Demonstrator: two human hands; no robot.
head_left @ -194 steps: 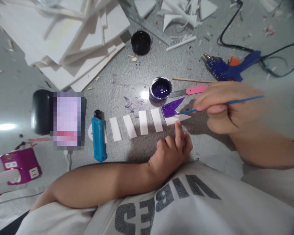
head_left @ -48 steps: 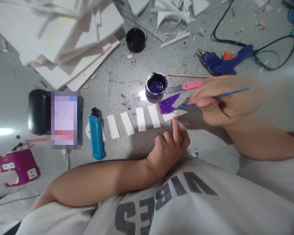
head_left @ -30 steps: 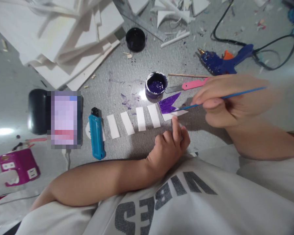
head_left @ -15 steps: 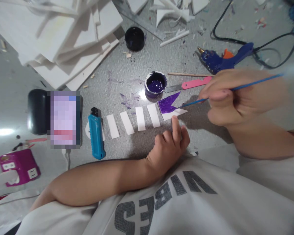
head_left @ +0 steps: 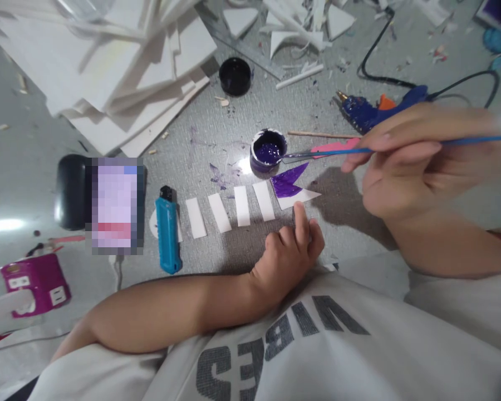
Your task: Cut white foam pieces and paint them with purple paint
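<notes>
My right hand (head_left: 404, 161) grips a thin blue paintbrush (head_left: 350, 151), its fingers closed around the handle. The brush tip is at the right rim of a small open jar (head_left: 265, 163) of dark purple paint. Below the jar lies a fork-tailed flat white piece (head_left: 287, 201), its upper part coated purple and its lower strip white. My left hand (head_left: 290, 248) rests on the table with the index finger stretched to the lower edge of that piece and the other fingers bent. Several white rectangles (head_left: 242, 206) lie in a row to its left.
A blue box cutter (head_left: 167, 234), a phone (head_left: 114, 203) and a magenta power socket (head_left: 37, 284) lie left. White foam sheets (head_left: 108, 72) are piled at upper left. A black lid (head_left: 235, 77), a pink-handled knife (head_left: 329, 147) and a blue glue gun (head_left: 367, 111) lie beyond.
The brush tip has left the purple piece and moved up and left to the jar's rim. My right hand has risen slightly; my left hand keeps its place on the piece.
</notes>
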